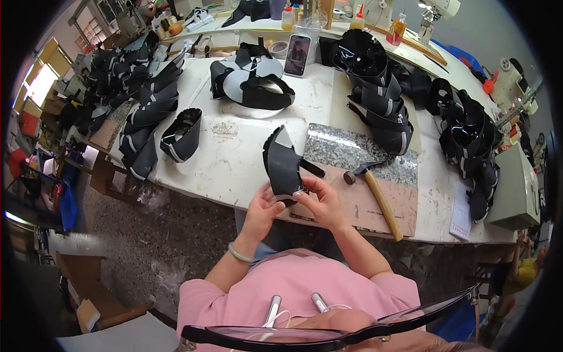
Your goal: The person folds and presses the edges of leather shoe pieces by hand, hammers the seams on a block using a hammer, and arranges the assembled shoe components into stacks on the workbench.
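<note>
At table edge, left hand point(261, 212) and right hand point(321, 202) pinch the black shoe upper point(282, 164); hammer point(375, 196) at three o'clock risks being elbowed off.

hands: left point(262, 212) + right point(319, 202) grip black shoe upper point(282, 164) | hammer point(375, 190) just right, on stone slab point(352, 149)

Hammer point(375, 193) lay on the granite slab point(352, 149), wooden handle toward the table edge. Phone point(297, 55) stood propped behind a pile of black pieces point(252, 82). Glue bottles point(396, 29), probably, near the sewing machine point(437, 9).
</note>
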